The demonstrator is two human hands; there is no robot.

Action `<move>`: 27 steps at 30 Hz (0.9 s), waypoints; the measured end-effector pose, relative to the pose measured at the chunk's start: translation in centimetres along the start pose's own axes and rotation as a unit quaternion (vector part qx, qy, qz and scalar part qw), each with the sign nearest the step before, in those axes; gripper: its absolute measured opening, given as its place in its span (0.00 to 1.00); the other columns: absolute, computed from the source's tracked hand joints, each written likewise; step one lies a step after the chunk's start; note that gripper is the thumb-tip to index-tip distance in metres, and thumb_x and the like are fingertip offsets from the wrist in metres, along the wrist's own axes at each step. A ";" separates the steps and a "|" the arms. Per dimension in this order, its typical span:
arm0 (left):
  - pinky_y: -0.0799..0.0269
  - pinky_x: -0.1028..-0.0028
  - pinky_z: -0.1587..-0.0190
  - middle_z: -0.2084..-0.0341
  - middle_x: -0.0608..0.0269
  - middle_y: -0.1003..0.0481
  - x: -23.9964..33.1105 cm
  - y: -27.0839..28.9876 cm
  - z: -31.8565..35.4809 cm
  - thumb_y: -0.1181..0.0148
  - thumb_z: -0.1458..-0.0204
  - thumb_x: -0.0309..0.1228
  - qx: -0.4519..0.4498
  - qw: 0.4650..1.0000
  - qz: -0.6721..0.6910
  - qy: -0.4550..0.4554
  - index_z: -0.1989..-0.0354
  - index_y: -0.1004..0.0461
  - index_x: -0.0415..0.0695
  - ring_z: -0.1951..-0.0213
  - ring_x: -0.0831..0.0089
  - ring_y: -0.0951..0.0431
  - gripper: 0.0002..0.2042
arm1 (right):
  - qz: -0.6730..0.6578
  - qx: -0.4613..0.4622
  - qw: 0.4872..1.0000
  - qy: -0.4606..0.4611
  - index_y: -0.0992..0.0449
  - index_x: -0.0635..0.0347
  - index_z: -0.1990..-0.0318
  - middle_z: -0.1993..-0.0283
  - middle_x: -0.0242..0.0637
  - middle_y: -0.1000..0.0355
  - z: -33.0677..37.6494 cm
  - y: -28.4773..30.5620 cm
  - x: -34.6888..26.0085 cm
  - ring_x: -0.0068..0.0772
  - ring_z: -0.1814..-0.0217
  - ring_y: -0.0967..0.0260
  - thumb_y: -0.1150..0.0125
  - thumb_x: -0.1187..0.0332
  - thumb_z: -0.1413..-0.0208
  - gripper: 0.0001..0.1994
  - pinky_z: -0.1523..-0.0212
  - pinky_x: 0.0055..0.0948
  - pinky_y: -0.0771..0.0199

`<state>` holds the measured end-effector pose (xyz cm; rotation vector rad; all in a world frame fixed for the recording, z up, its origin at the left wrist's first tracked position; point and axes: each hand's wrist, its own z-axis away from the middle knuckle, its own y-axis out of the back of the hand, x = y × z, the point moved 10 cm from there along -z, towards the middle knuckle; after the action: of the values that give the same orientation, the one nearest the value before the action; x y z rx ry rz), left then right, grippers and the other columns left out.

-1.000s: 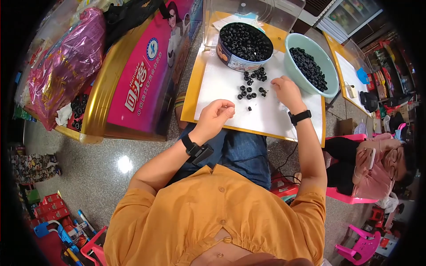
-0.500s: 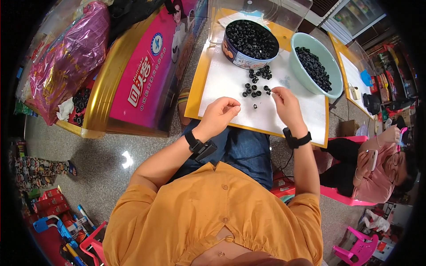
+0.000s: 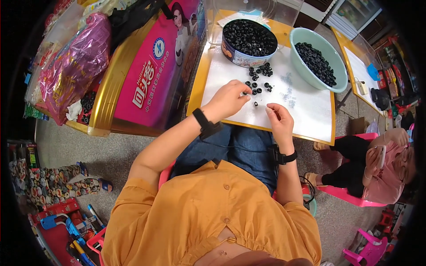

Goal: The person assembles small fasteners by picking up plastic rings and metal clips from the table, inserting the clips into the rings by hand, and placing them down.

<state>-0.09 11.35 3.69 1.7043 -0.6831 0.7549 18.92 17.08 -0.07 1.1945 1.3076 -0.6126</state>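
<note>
We were sorting black rings (image 3: 256,84) loose on the white board (image 3: 306,106), our left hand (image 3: 227,99) pinching one among them, our right hand (image 3: 278,119) curled, its grasp unclear, and next we likely needed a steady pinch.
</note>
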 end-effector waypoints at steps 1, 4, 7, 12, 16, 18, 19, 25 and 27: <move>0.26 0.70 0.56 0.62 0.57 0.25 1.1 0.1 -0.7 0.39 0.48 0.29 0.015 0.998 -0.041 -0.055 0.59 0.22 0.42 0.62 0.62 0.24 0.09 | 0.003 -0.004 1.000 0.009 0.20 0.63 0.59 0.65 0.32 0.26 0.0 -0.1 -0.3 0.19 0.68 0.33 0.37 0.72 0.43 0.07 0.65 0.20 0.31; 0.27 0.65 0.53 0.62 0.55 0.26 1.4 -1.2 -2.4 0.39 0.50 0.26 -0.007 0.991 -0.101 -0.086 0.60 0.22 0.42 0.58 0.56 0.24 0.09 | -0.003 -0.005 1.000 0.021 0.20 0.64 0.59 0.65 0.31 0.26 0.1 0.0 -0.4 0.18 0.69 0.33 0.36 0.72 0.43 0.07 0.65 0.20 0.31; 0.27 0.63 0.54 0.62 0.55 0.26 1.6 -2.7 -3.3 0.39 0.51 0.26 -0.039 0.983 -0.150 -0.097 0.61 0.22 0.42 0.58 0.55 0.24 0.09 | -0.029 -0.004 0.999 0.019 0.21 0.64 0.59 0.65 0.31 0.25 0.2 0.2 0.0 0.17 0.68 0.33 0.35 0.72 0.44 0.07 0.65 0.19 0.31; 0.27 0.63 0.55 0.63 0.55 0.27 1.7 -3.7 -3.8 0.38 0.52 0.25 -0.064 0.973 -0.198 -0.100 0.63 0.22 0.42 0.59 0.55 0.24 0.08 | -0.077 -0.010 0.997 -0.002 0.20 0.64 0.59 0.65 0.29 0.25 0.2 0.4 0.7 0.15 0.68 0.32 0.35 0.71 0.44 0.08 0.64 0.17 0.30; 0.26 0.63 0.56 0.64 0.55 0.27 2.0 -4.6 -3.5 0.39 0.52 0.25 -0.093 0.965 -0.208 -0.126 0.64 0.23 0.41 0.59 0.56 0.24 0.07 | -0.088 -0.014 0.996 -0.008 0.20 0.64 0.59 0.65 0.28 0.25 0.1 0.3 0.8 0.14 0.67 0.32 0.35 0.72 0.44 0.08 0.64 0.17 0.31; 0.26 0.63 0.56 0.65 0.55 0.27 2.0 -4.8 -3.3 0.39 0.52 0.25 -0.099 0.963 -0.210 -0.138 0.63 0.23 0.41 0.59 0.56 0.24 0.07 | -0.085 -0.016 0.996 -0.005 0.20 0.64 0.59 0.65 0.28 0.25 0.1 0.2 0.8 0.14 0.67 0.32 0.35 0.72 0.44 0.08 0.64 0.17 0.31; 0.26 0.63 0.56 0.65 0.55 0.27 1.9 -5.2 -3.1 0.40 0.52 0.24 -0.115 0.955 -0.232 -0.145 0.64 0.23 0.41 0.59 0.56 0.24 0.07 | -0.089 -0.014 0.996 -0.006 0.20 0.64 0.59 0.65 0.28 0.25 0.1 0.2 0.7 0.14 0.67 0.32 0.35 0.72 0.44 0.08 0.64 0.17 0.30; 0.25 0.63 0.58 0.66 0.53 0.28 3.2 -5.6 -1.9 0.45 0.52 0.21 -0.155 0.926 -0.297 -0.173 0.68 0.25 0.38 0.61 0.55 0.24 0.05 | -0.081 -0.009 0.997 -0.005 0.20 0.64 0.59 0.65 0.28 0.24 0.3 0.2 0.8 0.15 0.67 0.32 0.34 0.72 0.44 0.08 0.63 0.17 0.30; 0.25 0.63 0.58 0.66 0.52 0.29 3.6 -5.5 -1.2 0.46 0.53 0.21 -0.138 0.929 -0.292 -0.184 0.69 0.26 0.38 0.61 0.54 0.24 0.04 | -0.082 -0.010 0.997 -0.004 0.20 0.64 0.59 0.64 0.28 0.24 0.3 0.2 0.7 0.15 0.66 0.31 0.34 0.72 0.44 0.08 0.63 0.17 0.30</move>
<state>6.19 13.51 3.44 1.6712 -0.4600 -0.0806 19.40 17.03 -0.75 1.0736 1.4104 -0.7202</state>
